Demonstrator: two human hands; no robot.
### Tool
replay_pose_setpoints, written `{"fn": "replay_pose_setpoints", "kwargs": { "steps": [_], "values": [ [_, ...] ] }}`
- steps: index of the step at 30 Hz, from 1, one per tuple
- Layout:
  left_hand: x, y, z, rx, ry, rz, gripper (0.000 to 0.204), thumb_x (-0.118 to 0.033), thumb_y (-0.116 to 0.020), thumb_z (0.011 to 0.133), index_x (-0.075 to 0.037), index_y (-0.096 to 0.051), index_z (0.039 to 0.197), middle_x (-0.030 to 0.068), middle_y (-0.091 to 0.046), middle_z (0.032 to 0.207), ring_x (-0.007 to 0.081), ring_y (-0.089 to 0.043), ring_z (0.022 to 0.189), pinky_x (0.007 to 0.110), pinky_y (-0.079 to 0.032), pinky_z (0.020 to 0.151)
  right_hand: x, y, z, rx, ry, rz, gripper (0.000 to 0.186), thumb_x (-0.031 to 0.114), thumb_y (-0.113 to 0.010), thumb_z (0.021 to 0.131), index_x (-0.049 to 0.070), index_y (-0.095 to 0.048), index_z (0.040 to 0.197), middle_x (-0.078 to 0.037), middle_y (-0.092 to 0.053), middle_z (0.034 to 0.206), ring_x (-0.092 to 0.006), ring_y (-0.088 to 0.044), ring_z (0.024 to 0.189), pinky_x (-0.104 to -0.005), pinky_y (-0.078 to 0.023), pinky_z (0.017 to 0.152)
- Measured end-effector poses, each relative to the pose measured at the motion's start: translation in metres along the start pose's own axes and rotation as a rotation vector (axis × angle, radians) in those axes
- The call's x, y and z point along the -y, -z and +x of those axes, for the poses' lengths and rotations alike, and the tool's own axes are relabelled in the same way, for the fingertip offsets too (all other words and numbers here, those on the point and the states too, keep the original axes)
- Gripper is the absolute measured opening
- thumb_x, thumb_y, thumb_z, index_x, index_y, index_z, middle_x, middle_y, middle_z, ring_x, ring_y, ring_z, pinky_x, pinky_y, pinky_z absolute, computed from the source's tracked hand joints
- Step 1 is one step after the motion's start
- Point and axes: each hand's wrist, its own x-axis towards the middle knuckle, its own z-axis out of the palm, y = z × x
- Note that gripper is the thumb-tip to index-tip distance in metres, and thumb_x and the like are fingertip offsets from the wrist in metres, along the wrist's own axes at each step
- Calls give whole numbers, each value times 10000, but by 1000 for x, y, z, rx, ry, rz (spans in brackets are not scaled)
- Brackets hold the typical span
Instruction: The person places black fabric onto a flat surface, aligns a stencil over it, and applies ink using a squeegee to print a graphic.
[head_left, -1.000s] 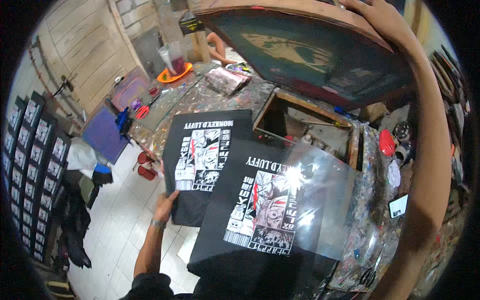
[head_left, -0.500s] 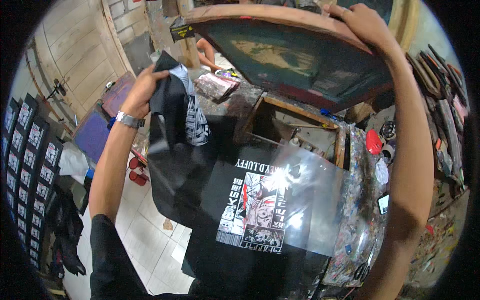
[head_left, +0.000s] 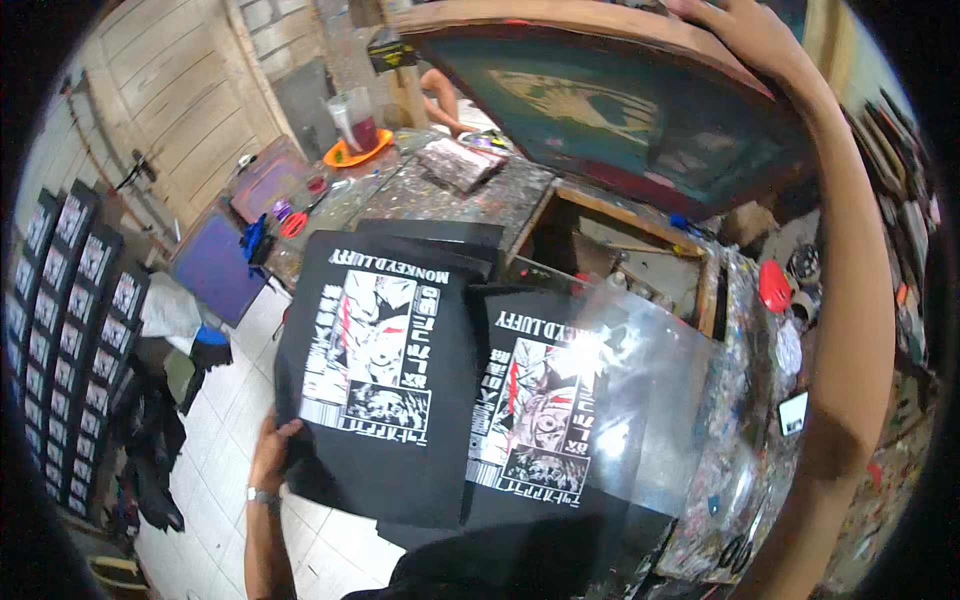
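My left hand point(head_left: 268, 455) is closed on the near left edge of a black printed fabric panel point(head_left: 375, 475), its thumb on top. The panel is spread face up, with a white, grey and red comic-style print. To its right, a second black printed panel point(head_left: 625, 540) bears a similar print, partly covered by a glossy clear plastic sheet point(head_left: 655, 420). At the upper right my right hand point(head_left: 735, 35) grips the wooden top edge of a screen-printing frame point(head_left: 600, 110), which stands tilted up beyond the panels. Part of that hand is cut off by the picture's edge.
An open wooden box-like frame point(head_left: 545, 220) sits below the raised screen. Beyond the panels, the stained table point(head_left: 480, 210) holds an orange tray point(head_left: 360, 152) with a jug. Scissors point(head_left: 735, 553) and a phone point(head_left: 793, 412) lie right. Racked black printed pieces point(head_left: 70, 340) stand left. A person's leg point(head_left: 440, 95) shows behind.
My left hand has come down and nearer from the upper left. The panel it held bunched up is now spread out beside the other. My right hand still holds the raised screen.
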Motion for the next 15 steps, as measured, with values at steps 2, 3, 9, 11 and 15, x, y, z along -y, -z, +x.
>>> {"fn": "replay_pose_setpoints", "kwargs": {
  "steps": [2,3,9,11,15],
  "values": [
    [69,15,47,-47,-243,225,710,-58,-670,917,22,-345,1544,213,-547,1444,319,-542,1317,432,-416,1128,-55,-12,50,230,158,-213,507,535,-491,1026,224,-628,1403,-297,-680,1160,-414,-688,1039,-456,-523,886],
    [97,26,71,-140,-413,499,739,-52,-675,917,4,-321,1563,237,-533,1459,346,-532,1339,446,-397,1149,-65,-19,56,215,179,-206,507,535,-491,1026,224,-628,1403,-297,-680,1160,-414,-688,1039,-456,-523,886],
    [-35,-138,193,-90,-1162,954,665,-178,-753,886,-98,-487,1490,196,-467,1548,431,-413,1438,507,-366,1173,-34,-12,29,221,222,-115,730,678,-509,953,15,-742,1149,-332,-701,1095,-492,-682,1046,-520,-514,939],
    [-50,-164,253,-26,-1123,999,667,-372,-701,940,-146,-466,1521,174,-444,1574,427,-335,1488,573,-294,1202,-15,-4,16,159,132,-34,716,652,-538,948,-18,-740,1098,-354,-697,1027,-495,-683,1015,-504,-510,917],
    [-40,-187,327,220,-930,1032,504,-348,-716,925,-127,-637,1371,144,-525,1501,363,-404,1454,551,-291,1200,7,2,3,183,-7,-39,784,636,-572,934,-131,-706,1024,-381,-689,985,-507,-672,1013,-497,-491,930]
  ]
}}
